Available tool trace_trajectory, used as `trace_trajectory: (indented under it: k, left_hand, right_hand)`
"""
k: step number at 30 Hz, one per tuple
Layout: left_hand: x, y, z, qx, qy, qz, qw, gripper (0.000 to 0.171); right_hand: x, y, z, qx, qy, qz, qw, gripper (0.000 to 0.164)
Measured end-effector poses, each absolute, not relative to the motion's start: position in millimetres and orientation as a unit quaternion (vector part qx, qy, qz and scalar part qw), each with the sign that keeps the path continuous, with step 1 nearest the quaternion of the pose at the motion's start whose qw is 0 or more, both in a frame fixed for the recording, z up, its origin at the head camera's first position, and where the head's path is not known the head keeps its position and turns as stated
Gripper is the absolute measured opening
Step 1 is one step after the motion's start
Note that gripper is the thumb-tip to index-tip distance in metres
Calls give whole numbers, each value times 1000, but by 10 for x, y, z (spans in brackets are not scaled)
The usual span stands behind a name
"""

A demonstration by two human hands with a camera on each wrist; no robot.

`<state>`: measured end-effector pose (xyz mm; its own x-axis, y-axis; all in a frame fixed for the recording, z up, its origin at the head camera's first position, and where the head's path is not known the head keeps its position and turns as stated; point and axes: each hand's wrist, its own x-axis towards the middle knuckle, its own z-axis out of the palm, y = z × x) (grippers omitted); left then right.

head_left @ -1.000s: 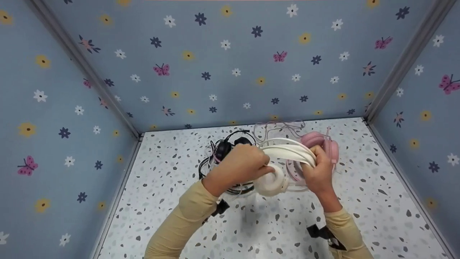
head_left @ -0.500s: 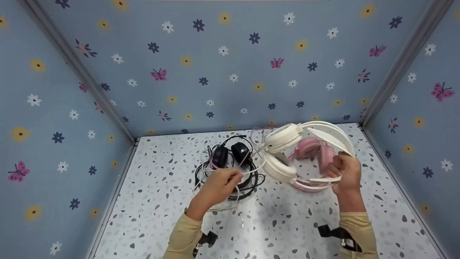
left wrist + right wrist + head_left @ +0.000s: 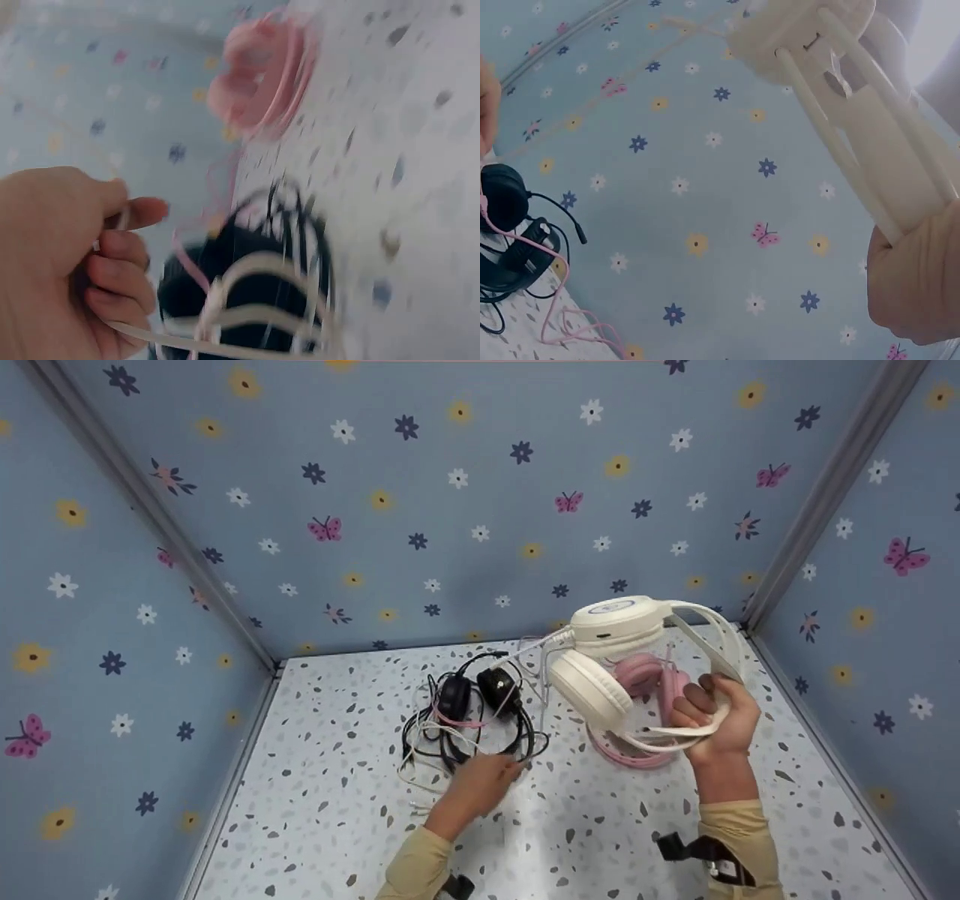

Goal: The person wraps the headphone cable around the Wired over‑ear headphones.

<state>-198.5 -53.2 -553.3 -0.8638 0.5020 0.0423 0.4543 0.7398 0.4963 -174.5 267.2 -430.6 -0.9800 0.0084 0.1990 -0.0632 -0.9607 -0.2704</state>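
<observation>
My right hand (image 3: 724,724) grips the headband of a pair of white headphones (image 3: 619,622), holding them up above the table with both ear cups pointing left. A thin white cable (image 3: 187,343) runs from them, and my left hand (image 3: 484,784) pinches it with curled fingers in front of the black headset (image 3: 454,697). That headset lies on the table with its boom microphone and black cord. Loops of white cable and a pink cord (image 3: 536,244) lie tangled over it. Pink headphones (image 3: 637,671) rest on the table behind the white pair, which partly covers them.
The speckled white table (image 3: 330,810) is enclosed by blue flowered panels (image 3: 480,502) at the back and both sides. Grey strips (image 3: 150,525) run along the corners. The loose pink cord trails near the back edge.
My left hand has left the white ear cup, taken the cable and drawn it toward me. My right hand has moved right with the white headphones, which have turned and risen.
</observation>
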Motion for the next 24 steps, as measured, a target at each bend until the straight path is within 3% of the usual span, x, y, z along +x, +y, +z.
trace_trajectory:
  k: [2,4,9,14,19,24]
  left_hand:
    - [-1758,-339,-5477,322,919,211,85,36]
    - [-1529,-168,-5375,392,898,177,90,36]
    - [-1106,72,-4975,510,849,134,-15,34]
    - [-1058,137,-4510,535,832,95,-106,35]
    - [-1396,66,-4052,546,826,78,-118,34]
    - [-1893,-91,-3732,527,834,124,-105,32]
  right_hand:
    - [-1773,2584,-4318,64,-159,984,55,24]
    - [-1806,2503,-4349,33,-197,974,108,23]
    - [-1861,2294,-4520,-11,-337,909,246,21]
    - [-1831,2091,-4717,-2,-475,815,332,15]
    - [-1750,1997,-4834,37,-572,753,324,4]
    - [-1605,2025,-5001,78,-612,753,227,9]
